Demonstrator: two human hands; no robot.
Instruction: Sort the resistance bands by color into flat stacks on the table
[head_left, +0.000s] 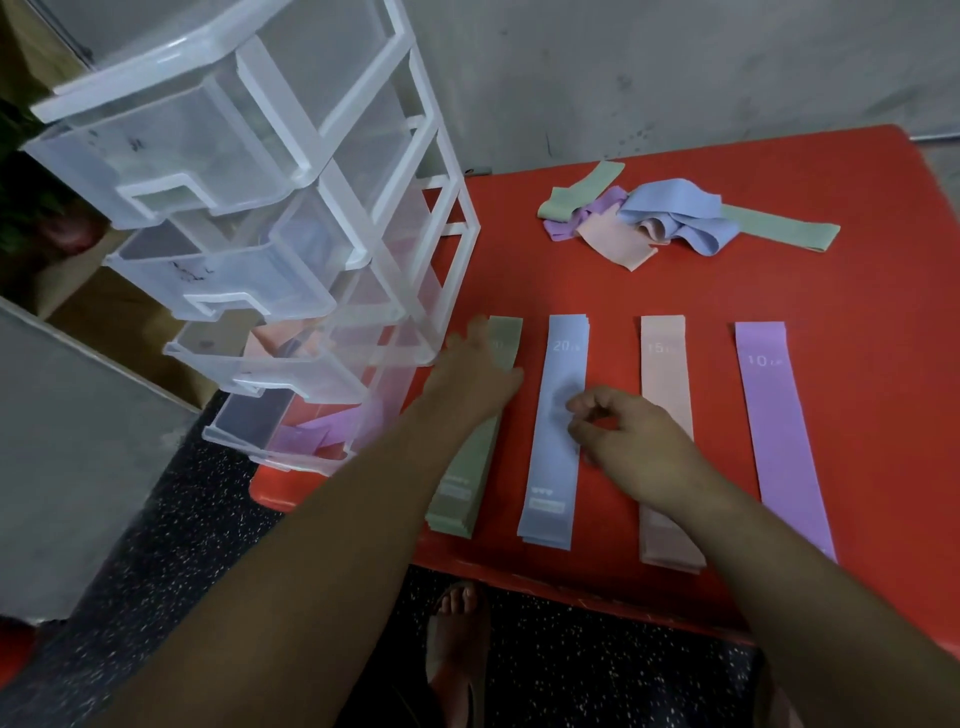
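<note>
Left hand (478, 374) presses, grip spread flat, on green elastic-band stack (460, 499), just left of blue elastic-band stack (553, 467). Right hand (628, 436) beside it: grip loosely curled, empty. Tangled pastel elastic bands (670, 208) beyond: judged light, limp; pinch a free end.

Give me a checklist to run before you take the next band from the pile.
1. Right hand free: ok, loosely curled beside the blue stack, holding nothing.
2. Left hand free: not ok, it rests flat on the green stack.
3. One colour per stack: ok for green, blue, the pink stack and the purple stack.
4. Path to pile clear: ok, bare table lies between.
5. Squareness of the pink stack: cannot tell, the right arm covers part.
6. Drawers emptied: not ok, pink and purple bands show in the lower ones.
</note>
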